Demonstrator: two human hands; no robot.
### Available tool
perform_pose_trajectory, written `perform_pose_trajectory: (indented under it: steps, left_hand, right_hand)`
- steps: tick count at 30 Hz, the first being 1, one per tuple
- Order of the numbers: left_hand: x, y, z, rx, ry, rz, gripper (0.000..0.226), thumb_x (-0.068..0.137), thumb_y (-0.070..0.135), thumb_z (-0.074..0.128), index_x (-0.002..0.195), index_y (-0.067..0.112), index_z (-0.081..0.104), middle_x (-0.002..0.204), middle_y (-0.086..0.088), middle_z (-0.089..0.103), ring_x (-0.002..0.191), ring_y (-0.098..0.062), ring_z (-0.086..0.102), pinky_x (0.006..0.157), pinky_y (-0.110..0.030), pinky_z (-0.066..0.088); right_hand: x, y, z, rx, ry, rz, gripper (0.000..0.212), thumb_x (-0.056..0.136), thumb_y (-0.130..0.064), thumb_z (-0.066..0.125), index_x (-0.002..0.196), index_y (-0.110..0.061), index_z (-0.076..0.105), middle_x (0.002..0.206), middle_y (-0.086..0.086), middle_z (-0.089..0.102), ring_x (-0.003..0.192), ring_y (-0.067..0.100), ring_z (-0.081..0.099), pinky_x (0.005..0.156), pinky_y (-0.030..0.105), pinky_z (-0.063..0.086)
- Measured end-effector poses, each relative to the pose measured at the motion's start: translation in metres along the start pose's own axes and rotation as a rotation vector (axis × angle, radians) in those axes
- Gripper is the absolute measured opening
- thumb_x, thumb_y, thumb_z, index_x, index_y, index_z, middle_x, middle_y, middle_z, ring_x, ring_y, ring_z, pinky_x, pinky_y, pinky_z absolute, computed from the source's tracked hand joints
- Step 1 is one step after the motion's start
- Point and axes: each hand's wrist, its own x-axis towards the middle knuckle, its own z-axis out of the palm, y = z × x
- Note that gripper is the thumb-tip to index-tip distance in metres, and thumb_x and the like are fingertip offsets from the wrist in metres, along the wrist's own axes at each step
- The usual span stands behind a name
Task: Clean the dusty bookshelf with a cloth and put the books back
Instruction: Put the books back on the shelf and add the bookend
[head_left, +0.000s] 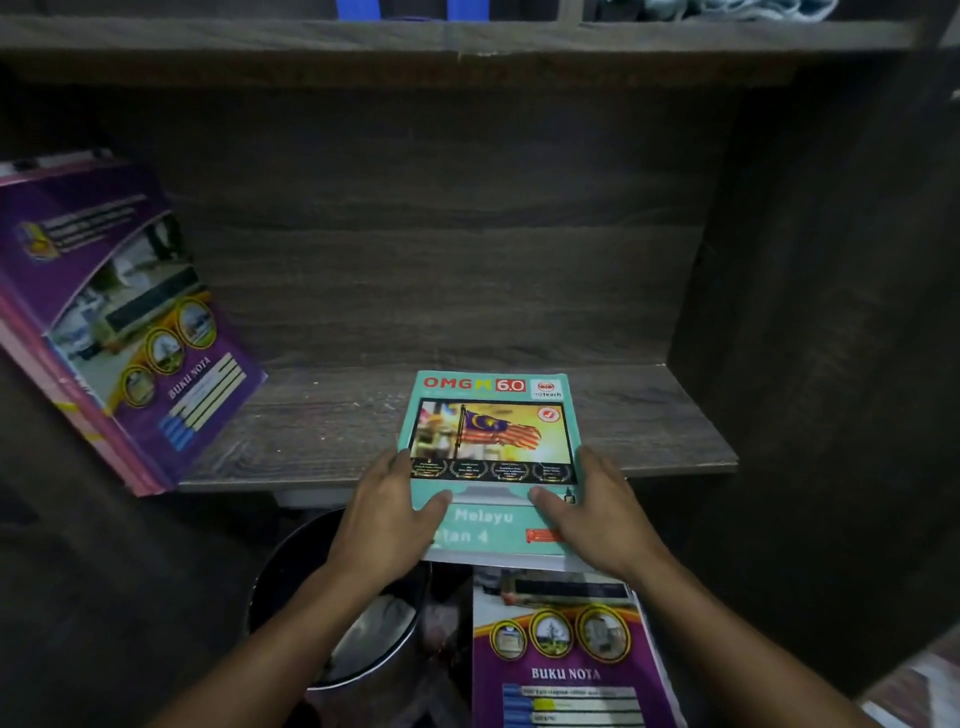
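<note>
A teal workbook (491, 415) with a flag picture lies flat, half on the dark wooden shelf board (322, 431) and half over its front edge. My left hand (387, 525) grips its left edge, thumb on the cover. My right hand (597, 519) grips its right edge the same way. A purple notebook (130, 322) leans tilted against the shelf's left wall with more books behind it. Another purple notebook (566, 660) lies below the shelf, under my right forearm. No cloth is clearly in view.
A dark round bin (291, 577) with pale crumpled material inside stands on the floor under the shelf edge. The shelf's right side wall (779, 260) and an upper board (467, 36) close in the compartment.
</note>
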Motion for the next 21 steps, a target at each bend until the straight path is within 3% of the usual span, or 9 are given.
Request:
perform_pose_trajectory:
  steps: [6, 11, 14, 16, 19, 21]
  left_hand:
    - [0.007, -0.01, -0.001, -0.048, -0.008, -0.095, 0.045, 0.08, 0.045, 0.074, 0.117, 0.025, 0.057, 0.108, 0.0, 0.057, 0.1, -0.017, 0.055, 0.075, -0.03, 0.047]
    - [0.01, -0.011, -0.003, -0.141, -0.008, -0.176, 0.05, 0.072, 0.042, 0.082, 0.115, 0.028, 0.062, 0.103, 0.003, 0.068, 0.099, -0.018, 0.062, 0.08, -0.034, 0.055]
    - [0.012, -0.006, -0.008, -0.188, -0.041, -0.227, 0.036, 0.072, 0.033, 0.085, 0.103, 0.021, 0.071, 0.088, 0.01, 0.071, 0.082, -0.008, 0.067, 0.065, -0.019, 0.05]
    - [0.014, -0.002, -0.01, -0.166, -0.058, -0.259, 0.031, 0.07, 0.036, 0.086, 0.094, 0.024, 0.071, 0.087, 0.009, 0.07, 0.079, -0.007, 0.066, 0.06, -0.018, 0.047]
    - [0.018, 0.0, -0.011, -0.171, -0.077, -0.343, 0.032, 0.068, 0.036, 0.087, 0.089, 0.024, 0.066, 0.091, 0.008, 0.068, 0.081, -0.008, 0.063, 0.061, -0.02, 0.046]
    - [0.021, -0.002, -0.013, -0.213, -0.113, -0.382, 0.028, 0.068, 0.031, 0.088, 0.086, 0.025, 0.067, 0.09, 0.007, 0.071, 0.083, -0.011, 0.066, 0.072, -0.027, 0.054]
  right_hand:
    - [0.004, 0.002, 0.009, 0.138, 0.079, 0.038, 0.045, 0.084, -0.032, 0.076, 0.121, -0.026, 0.05, 0.125, -0.005, 0.046, 0.104, 0.016, 0.061, 0.083, 0.04, 0.06]
    - [0.007, 0.006, 0.012, 0.362, 0.108, 0.146, 0.077, 0.077, -0.025, 0.083, 0.143, -0.029, 0.043, 0.13, 0.0, 0.052, 0.1, 0.021, 0.067, 0.079, 0.042, 0.061]
    - [0.009, 0.011, 0.013, 0.549, 0.094, 0.196, 0.07, 0.08, -0.016, 0.08, 0.139, -0.031, 0.045, 0.121, 0.004, 0.063, 0.09, 0.025, 0.073, 0.075, 0.049, 0.061]
    - [0.007, 0.014, 0.013, 0.628, 0.085, 0.208, 0.064, 0.082, -0.011, 0.077, 0.135, -0.031, 0.047, 0.112, 0.004, 0.068, 0.086, 0.026, 0.074, 0.075, 0.052, 0.061]
    - [0.006, 0.014, 0.013, 0.716, 0.054, 0.226, 0.066, 0.083, -0.007, 0.075, 0.136, -0.034, 0.045, 0.103, 0.005, 0.069, 0.082, 0.027, 0.075, 0.073, 0.052, 0.061]
    - [0.007, 0.014, 0.014, 0.747, 0.023, 0.242, 0.071, 0.084, -0.007, 0.074, 0.141, -0.036, 0.042, 0.105, 0.007, 0.071, 0.081, 0.027, 0.075, 0.07, 0.05, 0.062]
